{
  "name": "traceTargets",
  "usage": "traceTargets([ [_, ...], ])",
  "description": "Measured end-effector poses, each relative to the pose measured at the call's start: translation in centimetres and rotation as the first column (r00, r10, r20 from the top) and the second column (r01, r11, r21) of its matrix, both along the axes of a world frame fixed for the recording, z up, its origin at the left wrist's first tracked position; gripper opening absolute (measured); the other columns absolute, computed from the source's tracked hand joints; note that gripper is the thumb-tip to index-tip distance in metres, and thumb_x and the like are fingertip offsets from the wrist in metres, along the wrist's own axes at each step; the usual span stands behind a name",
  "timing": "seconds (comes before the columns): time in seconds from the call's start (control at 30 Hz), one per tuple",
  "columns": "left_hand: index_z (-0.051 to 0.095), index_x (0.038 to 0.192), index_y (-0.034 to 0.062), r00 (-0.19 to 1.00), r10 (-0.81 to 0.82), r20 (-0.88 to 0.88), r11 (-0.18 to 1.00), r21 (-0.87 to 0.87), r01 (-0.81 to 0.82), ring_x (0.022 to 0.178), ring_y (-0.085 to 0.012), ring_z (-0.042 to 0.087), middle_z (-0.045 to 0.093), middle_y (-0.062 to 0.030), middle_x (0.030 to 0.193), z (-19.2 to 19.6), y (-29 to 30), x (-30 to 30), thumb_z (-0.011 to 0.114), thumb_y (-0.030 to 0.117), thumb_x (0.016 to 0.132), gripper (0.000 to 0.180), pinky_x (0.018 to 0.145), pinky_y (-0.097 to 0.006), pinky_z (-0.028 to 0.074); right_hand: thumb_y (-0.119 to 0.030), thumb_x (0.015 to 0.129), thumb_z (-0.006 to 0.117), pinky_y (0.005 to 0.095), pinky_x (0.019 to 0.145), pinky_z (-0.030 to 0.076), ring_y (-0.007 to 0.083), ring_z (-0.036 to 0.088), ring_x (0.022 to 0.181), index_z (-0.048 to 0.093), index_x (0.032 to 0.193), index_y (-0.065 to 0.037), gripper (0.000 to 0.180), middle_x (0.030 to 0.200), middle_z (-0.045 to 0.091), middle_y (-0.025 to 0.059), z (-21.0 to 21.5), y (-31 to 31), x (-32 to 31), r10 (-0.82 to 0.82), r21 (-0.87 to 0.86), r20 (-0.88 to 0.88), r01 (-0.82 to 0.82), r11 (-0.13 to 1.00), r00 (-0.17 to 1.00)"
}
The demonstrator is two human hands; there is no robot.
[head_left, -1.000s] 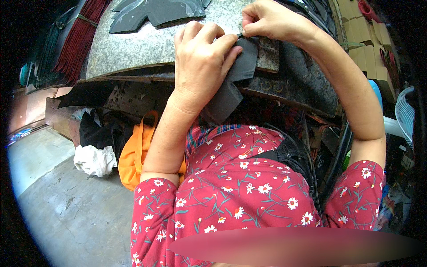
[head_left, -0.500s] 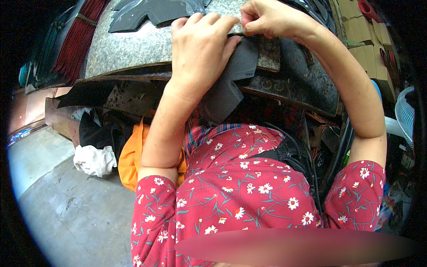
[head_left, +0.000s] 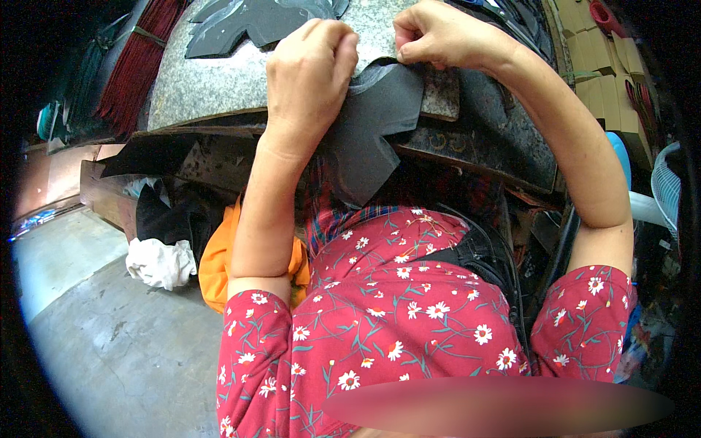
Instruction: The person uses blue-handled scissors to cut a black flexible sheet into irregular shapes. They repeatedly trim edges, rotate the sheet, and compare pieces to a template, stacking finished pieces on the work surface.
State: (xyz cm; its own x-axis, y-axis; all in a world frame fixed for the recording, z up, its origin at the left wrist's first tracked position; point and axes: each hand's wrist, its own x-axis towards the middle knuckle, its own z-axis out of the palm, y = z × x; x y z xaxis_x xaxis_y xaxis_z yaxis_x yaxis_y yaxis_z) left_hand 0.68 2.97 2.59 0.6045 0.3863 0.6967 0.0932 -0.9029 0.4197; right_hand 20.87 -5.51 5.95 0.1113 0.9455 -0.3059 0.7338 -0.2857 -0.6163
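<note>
A dark grey, angular cut piece of sheet material (head_left: 376, 117) lies over the near edge of a speckled stone slab (head_left: 212, 95) and hangs down toward my lap. My right hand (head_left: 442, 36) is closed, thumb and forefinger pinched at the piece's upper edge. My left hand (head_left: 308, 77) is closed beside the piece's upper left part, thumb against curled fingers. Its fingertips face away, so what they hold is hidden. Between the two hands the upper edge of the piece curves, with a paler strip along it. Other dark grey cut pieces (head_left: 263, 25) lie farther back on the slab.
A bundle of dark red strands (head_left: 135, 73) hangs at the far left. Below the slab are a white cloth (head_left: 161, 263) and an orange cloth (head_left: 217, 259). Cream-coloured blocks (head_left: 595, 55) are stacked at the right, above a pale blue fan guard (head_left: 666, 186).
My left hand has moved left, away from my right hand, and its fingers have curled in. More of the grey piece's upper edge shows. The right hand has stayed nearly still.
</note>
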Motion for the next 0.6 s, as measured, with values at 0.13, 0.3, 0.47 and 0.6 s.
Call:
traceTargets([
  [0.13,0.068,0.099,0.0087,0.983,-0.134,-0.128,0.969,0.192,0.157,0.086,-0.0305,0.064,0.064,-0.0083,0.090,0.6,-0.3,0.3,0.073,0.012,0.081,0.019,0.077,-0.040,0.053,-0.014,0.079,0.069,0.0328,0.054,0.046,0.0137,0.056,0.059,0.067,0.080,-0.003,0.011,0.064,0.063,0.0042,-0.2,0.2,0.2,0.043,0.071,-0.005,-0.042,0.997,0.999],
  [0.3,0.064,0.091,0.0086,0.950,-0.122,-0.286,0.887,0.399,0.234,0.085,-0.0295,0.064,0.063,-0.0075,0.087,0.9,0.1,1.5,0.072,0.014,0.081,0.014,0.077,-0.040,0.053,-0.013,0.079,0.069,0.0345,0.055,0.047,0.0147,0.057,0.060,0.067,0.082,-0.003,0.011,0.065,0.064,0.0056,-0.8,0.0,0.5,0.001,0.047,-0.028,0.000,0.999,1.000],
  [0.47,0.062,0.086,0.0078,0.967,-0.102,-0.233,0.914,0.361,0.184,0.079,-0.0311,0.064,0.063,-0.0093,0.083,0.3,0.0,2.2,0.072,0.016,0.081,0.013,0.074,-0.042,0.052,-0.013,0.079,0.068,0.0356,0.057,0.047,0.0158,0.057,0.061,0.066,0.082,-0.002,0.011,0.064,0.063,0.0073,-1.0,-0.2,0.5,0.071,0.151,0.022,-0.073,0.986,0.997],
  [0.6,0.062,0.086,0.0066,0.984,-0.058,-0.170,0.961,0.257,0.101,0.076,-0.0331,0.065,0.063,-0.0123,0.081,-0.7,-0.3,2.6,0.070,0.013,0.083,0.011,0.072,-0.043,0.053,-0.014,0.080,0.067,0.0365,0.059,0.047,0.0164,0.058,0.062,0.066,0.081,-0.002,0.012,0.065,0.064,0.0089,-0.8,-0.2,0.0,0.049,0.175,0.005,-0.049,0.983,0.999],
])
